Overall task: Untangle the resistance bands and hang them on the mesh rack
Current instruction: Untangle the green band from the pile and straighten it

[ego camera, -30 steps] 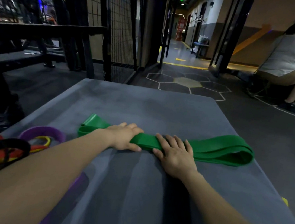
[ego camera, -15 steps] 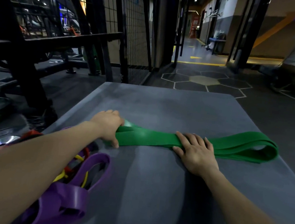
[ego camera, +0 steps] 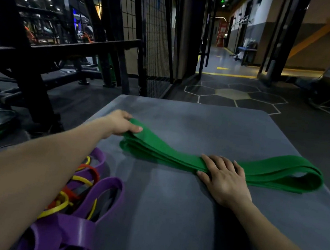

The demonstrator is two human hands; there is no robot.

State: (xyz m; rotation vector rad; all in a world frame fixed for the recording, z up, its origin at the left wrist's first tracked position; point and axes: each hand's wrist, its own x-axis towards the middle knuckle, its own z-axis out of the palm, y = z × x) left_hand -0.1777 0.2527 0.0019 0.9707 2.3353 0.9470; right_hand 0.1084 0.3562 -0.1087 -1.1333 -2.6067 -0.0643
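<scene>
Lying folded in several layers across the grey padded platform (ego camera: 180, 219), the wide green resistance band (ego camera: 163, 153) runs from the platform's left edge toward the right, where its far end curls up into an open loop. The left hand (ego camera: 119, 124) grips the band's left end, thumb on top and the other fingers curled underneath, so that this end is raised off the surface. The right hand (ego camera: 224, 176) lies palm-down on the band's middle section, its fingers straight and slightly spread, pressing the layers flat against the platform; the thumb rests at the near edge of the band.

At the platform's near left corner, under the left forearm, sits a tangled heap of other bands: a broad purple band (ego camera: 98, 197) looping over itself, thin yellow bands (ego camera: 62, 207) and an orange-red band (ego camera: 91, 171) threaded through it. The heap is well apart from the green band's right-hand loop but near its left end.

Beyond the platform's far edge stands the black mesh rack (ego camera: 155, 41), a tall wire grid panel in a dark frame. To its left is a dark metal gym frame (ego camera: 23, 63), with ceiling lights visible behind it. The floor ahead shows white-outlined hexagon markings (ego camera: 233, 94), one of them filled tan, and a corridor with yellow floor lines leads away behind them.
</scene>
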